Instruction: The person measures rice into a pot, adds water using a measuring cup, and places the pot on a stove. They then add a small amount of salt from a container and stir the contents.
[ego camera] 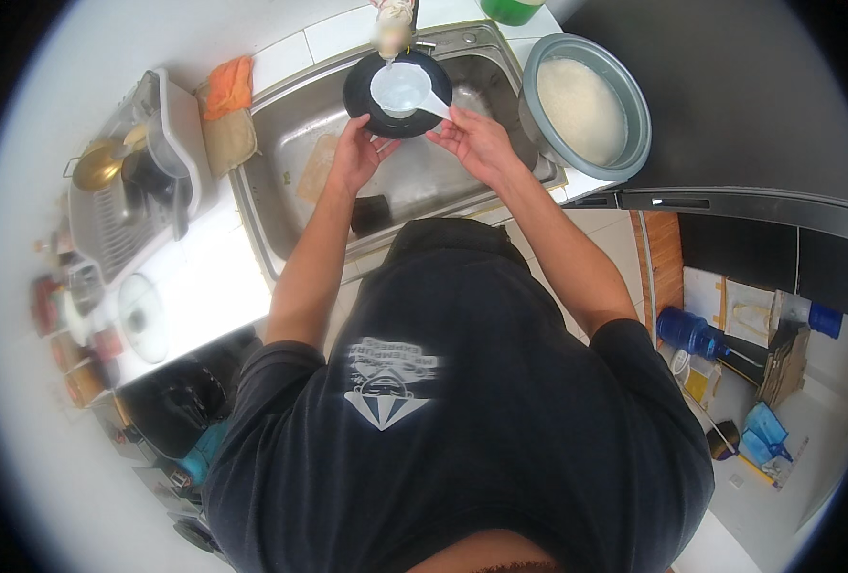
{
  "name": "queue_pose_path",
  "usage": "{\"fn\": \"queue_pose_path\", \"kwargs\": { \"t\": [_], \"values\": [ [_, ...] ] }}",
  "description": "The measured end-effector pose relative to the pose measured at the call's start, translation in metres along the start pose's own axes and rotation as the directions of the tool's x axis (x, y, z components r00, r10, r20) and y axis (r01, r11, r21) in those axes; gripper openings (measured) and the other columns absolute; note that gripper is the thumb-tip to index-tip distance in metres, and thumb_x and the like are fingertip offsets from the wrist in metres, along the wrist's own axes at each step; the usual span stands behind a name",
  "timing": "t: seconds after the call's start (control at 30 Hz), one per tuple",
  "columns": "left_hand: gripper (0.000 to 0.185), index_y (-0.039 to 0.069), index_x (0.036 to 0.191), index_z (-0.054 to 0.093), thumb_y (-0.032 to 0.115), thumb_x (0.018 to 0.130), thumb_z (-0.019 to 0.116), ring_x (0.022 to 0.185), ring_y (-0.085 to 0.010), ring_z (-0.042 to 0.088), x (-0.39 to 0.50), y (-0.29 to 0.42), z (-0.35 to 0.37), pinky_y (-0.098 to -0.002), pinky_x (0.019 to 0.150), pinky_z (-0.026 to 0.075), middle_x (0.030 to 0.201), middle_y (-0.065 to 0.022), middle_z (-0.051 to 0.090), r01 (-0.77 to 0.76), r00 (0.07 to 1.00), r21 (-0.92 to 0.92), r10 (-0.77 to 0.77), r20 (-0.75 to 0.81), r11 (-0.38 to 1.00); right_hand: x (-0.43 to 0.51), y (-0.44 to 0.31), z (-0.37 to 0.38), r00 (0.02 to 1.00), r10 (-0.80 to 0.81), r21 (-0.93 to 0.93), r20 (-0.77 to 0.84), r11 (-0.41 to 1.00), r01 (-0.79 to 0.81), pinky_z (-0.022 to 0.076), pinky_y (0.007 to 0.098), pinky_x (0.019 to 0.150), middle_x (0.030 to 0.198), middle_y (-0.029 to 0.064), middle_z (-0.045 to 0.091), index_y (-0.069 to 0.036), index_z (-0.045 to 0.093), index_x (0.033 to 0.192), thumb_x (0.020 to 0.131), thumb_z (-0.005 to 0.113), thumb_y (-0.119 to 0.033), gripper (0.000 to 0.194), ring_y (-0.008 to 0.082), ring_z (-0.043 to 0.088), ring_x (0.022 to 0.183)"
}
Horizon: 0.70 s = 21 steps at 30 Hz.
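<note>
My left hand (356, 159) grips the near left edge of a round black dish (361, 93) over the stainless steel sink. In my right hand (475, 145) is the handle of a white plastic dipper (433, 105), with some fingers close to the dish's right edge. The dipper's bowl lies over the dish and has clear water in it. Right above it is the faucet (393, 36), its spout wrapped in something pale, and water seems to run from it. A dark cup-like container (371, 214) and a flat tan piece (318, 169) lie in the sink basin (438, 188).
A grey tub (639, 136) of rice in cloudy water stands right of the sink. To the left are an orange cloth (229, 86) and a white dish rack (187, 143) with pans. A glass lid (141, 319) rests on the counter. A green container (511, 11) sits behind.
</note>
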<state>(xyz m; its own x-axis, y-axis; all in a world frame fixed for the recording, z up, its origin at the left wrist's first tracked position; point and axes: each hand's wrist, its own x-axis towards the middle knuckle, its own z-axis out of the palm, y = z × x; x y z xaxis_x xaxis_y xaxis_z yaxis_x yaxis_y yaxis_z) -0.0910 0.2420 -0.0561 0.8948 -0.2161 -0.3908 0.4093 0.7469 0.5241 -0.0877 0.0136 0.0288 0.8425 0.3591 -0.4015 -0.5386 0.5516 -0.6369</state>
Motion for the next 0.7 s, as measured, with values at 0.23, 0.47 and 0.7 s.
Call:
{"fn": "queue_pose_path", "kwargs": {
  "t": [0.23, 0.47, 0.7],
  "values": [
    [0.037, 0.012, 0.122, 0.054, 0.031, 0.090, 0.059, 0.110, -0.0251, 0.061, 0.003, 0.001, -0.002, -0.0499, 0.104, 0.041, 0.118, -0.0065, 0.064, 0.001, 1.000, -0.022, -0.001, -0.003, 1.000, -0.023, -0.020, -0.008, 0.998, -0.060, 0.050, -0.034, 0.997, 0.061, 0.0522, 0.0448, 0.097, 0.076, 0.0045, 0.060, -0.002, 0.058, 0.094, 0.100, 0.053, -0.015, 0.015, 0.0147, 0.061, 0.071],
    [0.034, 0.013, 0.120, 0.056, 0.030, 0.091, 0.059, 0.110, -0.0258, 0.061, 0.006, 0.000, -0.003, -0.0501, 0.104, 0.042, 0.119, -0.0061, 0.064, 0.005, 1.000, -0.045, -0.005, -0.004, 0.999, -0.065, -0.089, -0.035, 0.962, -0.212, 0.042, -0.170, 0.974, 0.222, 0.0518, 0.0470, 0.098, 0.076, 0.0060, 0.061, -0.001, 0.057, 0.095, 0.100, 0.051, -0.015, 0.016, 0.0159, 0.062, 0.071],
    [0.033, 0.012, 0.119, 0.056, 0.030, 0.091, 0.059, 0.108, -0.0257, 0.061, 0.005, -0.001, -0.004, -0.0501, 0.104, 0.042, 0.118, -0.0068, 0.063, 0.003, 1.000, -0.039, -0.003, -0.002, 0.999, -0.104, -0.147, -0.066, 0.834, -0.450, -0.276, -0.320, 0.886, 0.372, 0.0542, 0.0455, 0.097, 0.078, 0.0069, 0.059, 0.004, 0.057, 0.102, 0.100, 0.052, -0.011, 0.017, 0.0151, 0.061, 0.070]
  ]
}}
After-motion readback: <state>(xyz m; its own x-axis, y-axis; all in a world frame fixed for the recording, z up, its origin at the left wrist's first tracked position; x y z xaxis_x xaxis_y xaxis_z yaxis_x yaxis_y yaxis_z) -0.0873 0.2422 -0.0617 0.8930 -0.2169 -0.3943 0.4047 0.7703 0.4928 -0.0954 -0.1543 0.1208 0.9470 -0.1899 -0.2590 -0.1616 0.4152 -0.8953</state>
